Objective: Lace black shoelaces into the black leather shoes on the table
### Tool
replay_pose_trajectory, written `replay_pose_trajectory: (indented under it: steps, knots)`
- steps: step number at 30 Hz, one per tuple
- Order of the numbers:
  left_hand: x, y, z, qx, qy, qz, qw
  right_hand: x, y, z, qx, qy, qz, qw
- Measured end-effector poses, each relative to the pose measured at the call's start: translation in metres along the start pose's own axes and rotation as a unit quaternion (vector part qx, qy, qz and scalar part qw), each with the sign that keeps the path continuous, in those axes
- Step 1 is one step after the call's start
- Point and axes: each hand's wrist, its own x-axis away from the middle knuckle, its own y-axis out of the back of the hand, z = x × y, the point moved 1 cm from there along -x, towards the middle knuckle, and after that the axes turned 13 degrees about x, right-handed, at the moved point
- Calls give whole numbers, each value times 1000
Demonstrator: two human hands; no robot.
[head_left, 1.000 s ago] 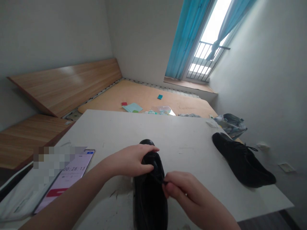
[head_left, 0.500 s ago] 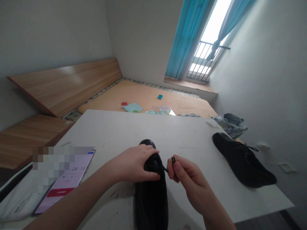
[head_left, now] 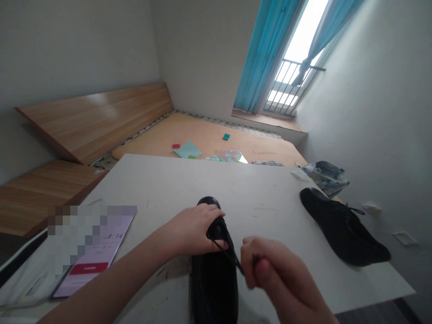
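Note:
A black lace-up shoe (head_left: 215, 288) rests on the white table in front of me, toe pointing away. My left hand (head_left: 192, 228) is closed over its front part, fingers across the top and thumb at the lacing. From there the black shoelace (head_left: 233, 255) runs, stretched, to my right hand (head_left: 275, 267), which is closed in a fist around the lace's end, just right of the shoe. The other black shoe (head_left: 340, 231), its lace tied in a bow, lies at the table's right side, apart from both hands.
A phone (head_left: 104, 256) with a lit screen lies by my left forearm. Beyond the white table (head_left: 162, 180) is a bed (head_left: 202, 130) with small packets and papers on it. A plastic bag (head_left: 326, 177) sits by the right wall.
My right hand has drawn toward me and slightly right, pulling the lace out longer. My left hand keeps its hold on the shoe.

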Motion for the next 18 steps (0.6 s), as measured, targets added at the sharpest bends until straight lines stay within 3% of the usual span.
replay_pose_trajectory:
  steps: [2,4,7,9,12,16,18]
  knots:
    - [1,2,0,9,-3,5,1000,-8,5,-7,-47,-52,-75,995]
    - [3,5,-2,37,2,9,999,-20,10,-13,-113,-93,-104,984]
    - [7,14,-8,86,12,-7,996,-37,13,-18,-228,-134,-60,963]
    - [11,22,-15,94,-8,-56,994,-47,14,-20,-298,-156,-31,941]
    - [18,30,-28,76,-48,-114,989,-57,14,-25,-375,-180,-48,908]
    - [24,25,-38,24,-55,-80,995,-64,9,-28,-450,-222,-38,864]
    - [23,21,-39,23,-61,-63,996,-66,7,-28,-460,-235,-19,856]
